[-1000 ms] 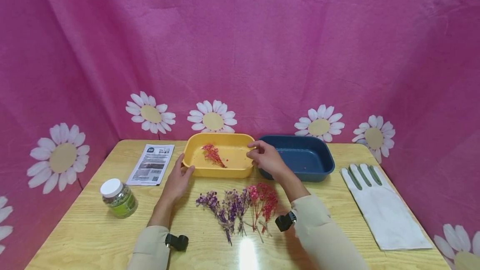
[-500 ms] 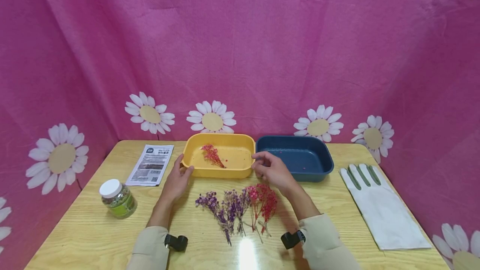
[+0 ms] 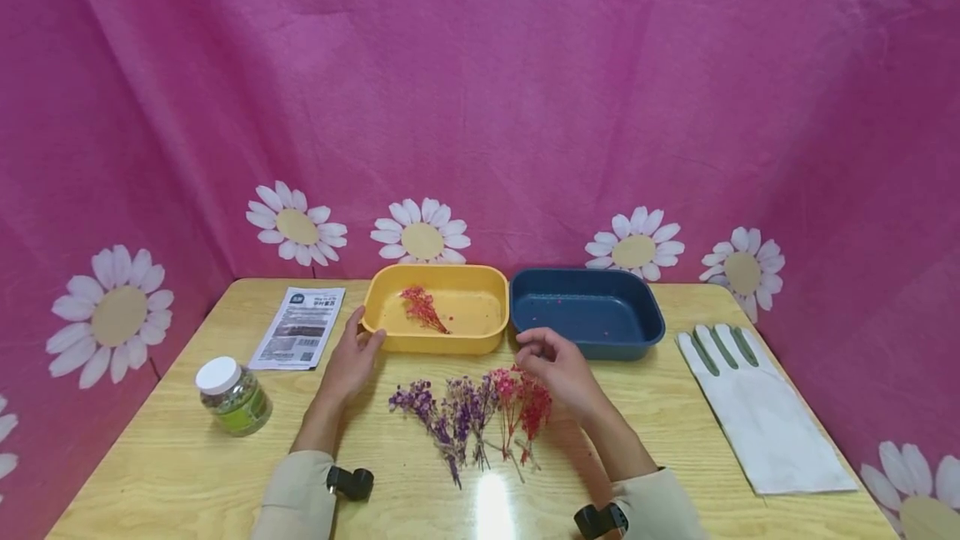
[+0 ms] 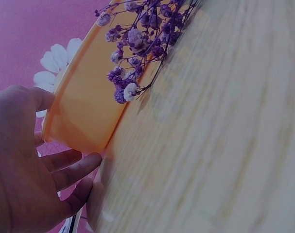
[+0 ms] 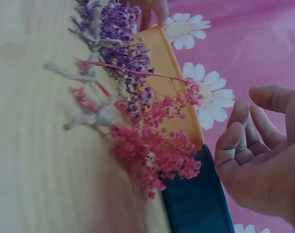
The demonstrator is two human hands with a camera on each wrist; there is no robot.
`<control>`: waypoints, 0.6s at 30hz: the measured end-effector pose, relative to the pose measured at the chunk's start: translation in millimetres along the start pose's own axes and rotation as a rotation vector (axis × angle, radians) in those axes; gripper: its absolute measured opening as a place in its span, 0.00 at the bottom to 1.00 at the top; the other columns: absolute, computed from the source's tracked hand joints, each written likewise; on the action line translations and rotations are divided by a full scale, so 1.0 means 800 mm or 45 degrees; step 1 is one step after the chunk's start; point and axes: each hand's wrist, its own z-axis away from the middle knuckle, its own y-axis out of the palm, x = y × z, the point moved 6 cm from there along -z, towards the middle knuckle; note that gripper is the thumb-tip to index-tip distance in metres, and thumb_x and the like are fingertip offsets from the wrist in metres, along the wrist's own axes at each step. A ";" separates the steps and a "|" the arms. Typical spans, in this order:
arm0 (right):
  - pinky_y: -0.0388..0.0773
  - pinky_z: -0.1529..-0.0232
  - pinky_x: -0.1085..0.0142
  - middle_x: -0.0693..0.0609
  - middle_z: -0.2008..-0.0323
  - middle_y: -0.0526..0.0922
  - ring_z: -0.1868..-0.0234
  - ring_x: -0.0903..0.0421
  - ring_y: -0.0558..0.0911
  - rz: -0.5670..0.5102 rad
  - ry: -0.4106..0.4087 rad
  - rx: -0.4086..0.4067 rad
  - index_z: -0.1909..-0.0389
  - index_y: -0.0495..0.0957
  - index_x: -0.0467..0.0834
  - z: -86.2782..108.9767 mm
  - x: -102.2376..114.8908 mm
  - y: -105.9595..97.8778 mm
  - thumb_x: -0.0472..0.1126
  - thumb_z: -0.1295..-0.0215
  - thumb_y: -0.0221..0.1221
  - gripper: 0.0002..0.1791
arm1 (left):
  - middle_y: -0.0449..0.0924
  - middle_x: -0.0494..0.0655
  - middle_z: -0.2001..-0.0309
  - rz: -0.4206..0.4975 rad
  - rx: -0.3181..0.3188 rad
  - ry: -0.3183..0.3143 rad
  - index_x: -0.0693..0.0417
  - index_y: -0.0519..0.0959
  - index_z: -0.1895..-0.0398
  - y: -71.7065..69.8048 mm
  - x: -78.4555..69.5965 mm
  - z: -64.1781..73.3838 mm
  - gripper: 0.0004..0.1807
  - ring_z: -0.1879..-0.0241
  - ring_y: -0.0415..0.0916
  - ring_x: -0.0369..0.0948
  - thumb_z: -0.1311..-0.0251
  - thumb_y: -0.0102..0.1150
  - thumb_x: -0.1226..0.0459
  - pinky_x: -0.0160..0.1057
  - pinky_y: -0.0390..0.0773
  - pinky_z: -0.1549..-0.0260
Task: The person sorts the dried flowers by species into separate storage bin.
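Note:
My left hand (image 3: 352,365) rests at the near-left corner of the yellow tray (image 3: 498,344), its fingers spread along the outside and the rim. In the left wrist view, these fingers (image 4: 64,172) lie loosely against the corner. A small sprig of red dried flowers (image 3: 423,307) lies inside that tray. Holding nothing, my right hand (image 3: 558,373) hovers just in front of the dark blue tray (image 3: 630,348), fingers loosely bent. Beside it are bunches of pink-red dried flowers (image 5: 147,150) tied with string. Purple dried flowers (image 3: 457,411) lie to their left.
A clear jar with a white lid (image 3: 234,398) stands at the left, near a printed packet (image 3: 297,329). White and green work gloves (image 3: 768,423) lie at the right. A pink cloth with daisies (image 3: 480,148) hangs behind the table (image 3: 405,507).
My right hand has left the right end of the yellow tray and drawn back towards me, near the red flowers. The blue tray has shifted slightly left. My left hand stays at its corner.

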 end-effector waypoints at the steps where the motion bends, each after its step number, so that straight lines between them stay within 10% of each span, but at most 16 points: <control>1: 0.76 0.58 0.65 0.48 0.63 0.79 0.62 0.58 0.78 0.006 0.006 -0.010 0.49 0.75 0.39 0.003 -0.002 -0.001 0.33 0.35 0.57 0.14 | 0.57 0.63 0.27 0.001 0.001 0.003 0.47 0.40 0.22 0.000 -0.001 0.000 0.38 0.32 0.63 0.59 0.27 0.42 0.50 0.58 0.61 0.33; 18: 0.78 0.68 0.70 0.42 0.65 0.80 0.68 0.57 0.78 0.026 0.139 -0.115 0.51 0.76 0.33 0.039 -0.043 -0.014 0.28 0.41 0.57 0.16 | 0.58 0.63 0.28 -0.009 -0.009 -0.008 0.46 0.40 0.22 -0.001 0.000 0.001 0.38 0.32 0.63 0.59 0.28 0.42 0.50 0.59 0.61 0.33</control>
